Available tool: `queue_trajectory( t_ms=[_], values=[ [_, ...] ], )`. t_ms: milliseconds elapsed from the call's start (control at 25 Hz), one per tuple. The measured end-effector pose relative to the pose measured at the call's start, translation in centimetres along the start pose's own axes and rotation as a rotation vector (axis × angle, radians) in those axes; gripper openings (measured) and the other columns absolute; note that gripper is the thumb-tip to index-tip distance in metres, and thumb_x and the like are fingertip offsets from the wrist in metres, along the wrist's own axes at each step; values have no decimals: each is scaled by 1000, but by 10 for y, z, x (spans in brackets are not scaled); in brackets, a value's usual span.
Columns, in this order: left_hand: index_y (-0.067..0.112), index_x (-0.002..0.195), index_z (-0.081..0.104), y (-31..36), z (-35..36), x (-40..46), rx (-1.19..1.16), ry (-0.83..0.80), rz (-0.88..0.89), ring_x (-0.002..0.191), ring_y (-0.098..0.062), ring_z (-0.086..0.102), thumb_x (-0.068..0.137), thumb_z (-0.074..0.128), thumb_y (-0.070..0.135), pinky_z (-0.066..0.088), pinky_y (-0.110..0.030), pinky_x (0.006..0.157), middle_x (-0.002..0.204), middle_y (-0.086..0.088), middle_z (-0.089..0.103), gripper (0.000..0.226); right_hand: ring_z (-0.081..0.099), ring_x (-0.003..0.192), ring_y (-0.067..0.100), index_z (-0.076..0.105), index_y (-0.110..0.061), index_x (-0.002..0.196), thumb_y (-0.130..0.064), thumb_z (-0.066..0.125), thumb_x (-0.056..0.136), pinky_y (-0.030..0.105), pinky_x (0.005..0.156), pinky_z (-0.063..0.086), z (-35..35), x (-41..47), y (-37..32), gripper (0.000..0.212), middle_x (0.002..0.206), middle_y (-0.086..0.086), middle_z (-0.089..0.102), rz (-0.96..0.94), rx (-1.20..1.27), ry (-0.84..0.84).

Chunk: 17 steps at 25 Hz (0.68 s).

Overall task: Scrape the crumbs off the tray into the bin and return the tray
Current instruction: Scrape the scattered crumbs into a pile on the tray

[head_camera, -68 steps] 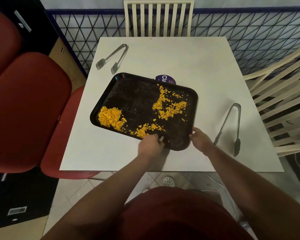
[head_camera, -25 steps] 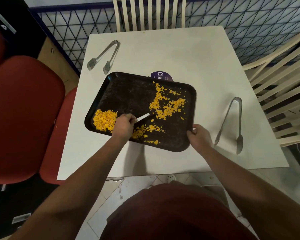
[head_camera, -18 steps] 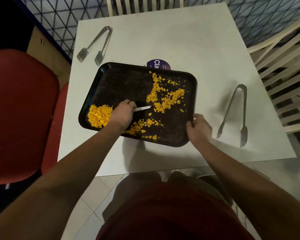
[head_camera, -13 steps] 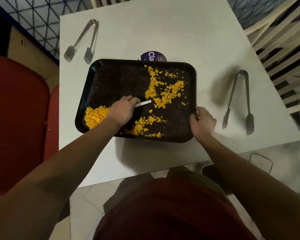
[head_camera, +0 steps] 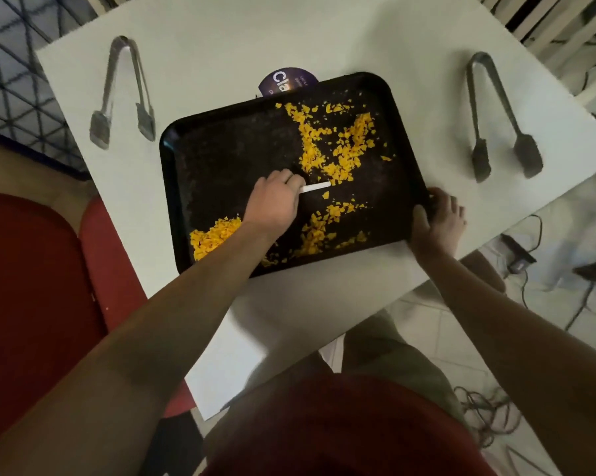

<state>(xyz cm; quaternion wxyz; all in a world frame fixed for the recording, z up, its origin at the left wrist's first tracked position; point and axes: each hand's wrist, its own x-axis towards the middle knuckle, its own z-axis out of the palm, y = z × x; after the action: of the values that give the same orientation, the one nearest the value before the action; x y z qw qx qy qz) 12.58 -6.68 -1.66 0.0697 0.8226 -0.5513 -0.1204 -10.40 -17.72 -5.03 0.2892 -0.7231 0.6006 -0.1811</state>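
A black tray (head_camera: 221,159) lies on the white table (head_camera: 324,39). Orange crumbs (head_camera: 337,146) are scattered over its right half, and a heap of them (head_camera: 214,235) sits in the near left corner. My left hand (head_camera: 276,201) is over the tray's middle and grips a small white scraper (head_camera: 315,187), whose tip points right, beside the crumbs. My right hand (head_camera: 437,218) grips the tray's near right corner. No bin is in view.
Two metal tongs lie on the table, one at the far left (head_camera: 123,94), one at the right (head_camera: 495,118). A purple round sticker (head_camera: 286,80) peeks out behind the tray. A red chair (head_camera: 39,286) stands to the left. Cables (head_camera: 530,269) lie on the floor at right.
My left hand has moved from the tray's near edge to its middle with the scraper. The view has swung, so the tray now appears turned. My right hand still holds the corner.
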Motion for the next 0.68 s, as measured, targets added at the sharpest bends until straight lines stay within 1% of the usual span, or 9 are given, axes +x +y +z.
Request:
queue_trajectory(
  t_ms=[120, 240, 320, 440, 520, 560, 600, 640, 680],
  values=[
    [13, 121, 56, -7, 5, 2, 51, -46, 49, 108, -24, 50, 98, 37, 14, 38, -35, 91, 117, -6, 56, 29, 40, 120, 33, 45, -9, 133, -32, 40, 84, 42, 106, 30, 10, -12, 9, 55, 130, 16, 47, -58, -120, 36],
    [12, 123, 56, -6, 5, 5, 37, -75, 68, 108, -24, 51, 98, 38, 15, 42, -36, 91, 117, -7, 57, 30, 36, 127, 34, 43, -4, 135, -25, 39, 83, 46, 111, 27, 11, -11, 11, 56, 137, 18, 44, -58, -62, 43],
    [12, 127, 54, -2, 2, 4, 77, -100, 157, 109, -23, 50, 99, 38, 15, 41, -35, 93, 119, -6, 57, 33, 32, 133, 33, 41, -3, 137, -22, 38, 82, 46, 113, 24, 11, -11, 10, 58, 142, 18, 41, -66, -48, 33],
    [11, 132, 50, -7, 0, -5, 116, -192, 306, 115, -22, 48, 99, 37, 14, 36, -33, 98, 125, -5, 55, 36, 28, 138, 31, 39, -3, 139, -17, 37, 81, 45, 116, 19, 11, -12, 9, 60, 145, 16, 39, -92, -38, 33],
    [9, 126, 56, -12, -9, -11, 164, -219, 466, 109, -24, 53, 95, 45, 10, 39, -36, 92, 119, -7, 60, 33, 27, 139, 29, 39, -4, 140, -15, 37, 80, 45, 117, 17, 10, -12, 9, 61, 146, 15, 39, -98, -37, 35],
    [7, 118, 62, -16, -12, -11, 189, -196, 559, 100, -26, 59, 90, 54, 8, 44, -38, 84, 109, -9, 65, 29, 26, 139, 29, 39, -4, 140, -15, 37, 80, 44, 117, 16, 10, -12, 9, 61, 146, 15, 39, -94, -36, 37],
    [5, 109, 67, -19, -12, -8, 206, -147, 603, 89, -28, 63, 84, 62, 6, 47, -37, 75, 99, -9, 68, 25, 26, 140, 29, 39, -4, 140, -15, 37, 80, 43, 118, 16, 10, -11, 10, 61, 146, 15, 39, -91, -34, 39],
    [5, 106, 68, -20, -12, -1, 213, -106, 590, 85, -28, 63, 83, 64, 6, 48, -36, 72, 96, -9, 69, 24, 25, 140, 28, 39, -5, 140, -15, 37, 81, 43, 118, 15, 10, -10, 10, 61, 146, 15, 39, -92, -32, 39],
    [6, 110, 66, -16, -12, 7, 220, -103, 534, 89, -29, 62, 86, 61, 8, 46, -36, 74, 100, -9, 69, 25, 25, 140, 28, 39, -5, 140, -16, 36, 81, 43, 118, 14, 11, -10, 10, 61, 146, 15, 39, -95, -35, 38]
  ],
)
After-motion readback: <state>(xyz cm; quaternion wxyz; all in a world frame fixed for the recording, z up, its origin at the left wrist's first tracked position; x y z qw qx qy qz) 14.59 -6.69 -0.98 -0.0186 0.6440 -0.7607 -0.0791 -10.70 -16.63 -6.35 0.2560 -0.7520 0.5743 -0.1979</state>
